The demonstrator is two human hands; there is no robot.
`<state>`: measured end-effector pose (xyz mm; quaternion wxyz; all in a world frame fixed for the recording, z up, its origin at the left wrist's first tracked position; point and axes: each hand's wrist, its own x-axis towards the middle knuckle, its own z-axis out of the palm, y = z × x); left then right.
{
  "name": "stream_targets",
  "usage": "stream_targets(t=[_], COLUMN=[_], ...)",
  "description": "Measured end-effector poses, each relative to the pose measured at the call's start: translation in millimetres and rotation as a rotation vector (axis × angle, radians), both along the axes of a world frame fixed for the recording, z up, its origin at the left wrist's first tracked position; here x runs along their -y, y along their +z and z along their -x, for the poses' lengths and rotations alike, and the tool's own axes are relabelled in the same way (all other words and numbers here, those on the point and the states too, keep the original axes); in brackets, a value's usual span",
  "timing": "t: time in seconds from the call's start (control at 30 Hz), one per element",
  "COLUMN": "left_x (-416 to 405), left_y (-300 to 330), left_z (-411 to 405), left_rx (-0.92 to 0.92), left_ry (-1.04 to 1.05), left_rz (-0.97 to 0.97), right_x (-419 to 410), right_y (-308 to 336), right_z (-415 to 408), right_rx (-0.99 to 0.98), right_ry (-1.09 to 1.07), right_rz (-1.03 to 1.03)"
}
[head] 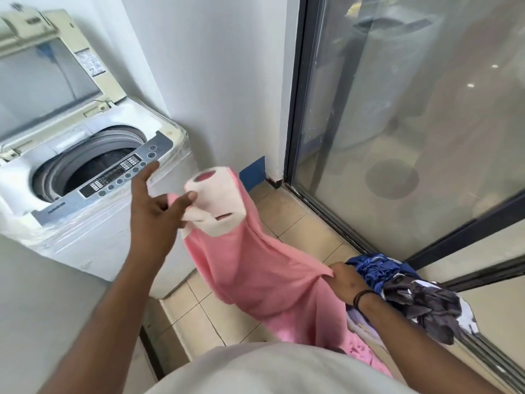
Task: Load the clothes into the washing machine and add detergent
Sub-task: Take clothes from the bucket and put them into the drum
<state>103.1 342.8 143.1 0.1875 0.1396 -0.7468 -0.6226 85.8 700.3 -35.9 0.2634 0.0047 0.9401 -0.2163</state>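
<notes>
white shirt [272, 371], black wristband [362, 297]

No text was legible. A sticker [90, 63] on the raised lid [54, 69] of the washing machine [93, 177] carried print too small to read. The control panel [113, 177] bore a blurred brand mark and unreadable button labels.
</notes>
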Motion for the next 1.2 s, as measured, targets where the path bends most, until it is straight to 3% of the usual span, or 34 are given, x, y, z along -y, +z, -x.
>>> stream_targets(t=[0.13, 0.33, 0.4, 0.47, 0.53, 0.6, 0.7, 0.77, 0.83, 0.97, 1.1, 1.2], left_x=[7, -56, -74, -82, -86, -92, -102, -103, -103, -100, -91, -62], left_y=[-18, -26, -26, -23, -17, -10, -4, 3, 14, 39, 63, 61], left_z=[-4, 5, 10, 16, 23, 23, 21, 18, 14, 7, 9, 18], left_rx=[0.041, 0.178, 0.175, 0.099, 0.043, 0.01, -0.029, -0.052, -0.066, -0.136, -0.201, -0.164], left_ry=[-0.096, -0.604, -0.593, -0.465, -0.387, -0.403, -0.442, -0.454, -0.442, -0.46, -0.441, -0.361], left_rz=[0.117, 0.255, 0.31, 0.245, 0.203, 0.212, 0.258, 0.244, 0.235, 0.197, 0.19, 0.212], right_x=[16, 93, 116, 121, 112, 101, 84, 67, 53, 56, 64, 49], right_y=[33, 150, 190, 209, 211, 197, 119, 58, 17, -2, -9, -9], right_z=[14, 25, 24, 24, 22, 15, 4, -9, -24, -34, -12, 5], right_rx=[-0.102, -0.413, -0.529, -0.625, -0.64, -0.681, -0.642, -0.391, -0.167, -0.022, 0.087, 0.051], right_ry=[0.046, 0.161, 0.152, 0.058, -0.067, -0.162, -0.271, -0.245, -0.159, -0.127, -0.411, -0.392], right_rz=[0.062, 0.434, 0.57, 0.71, 0.976, 1.082, 0.804, 0.521, 0.386, 0.396, 0.465, 0.383])
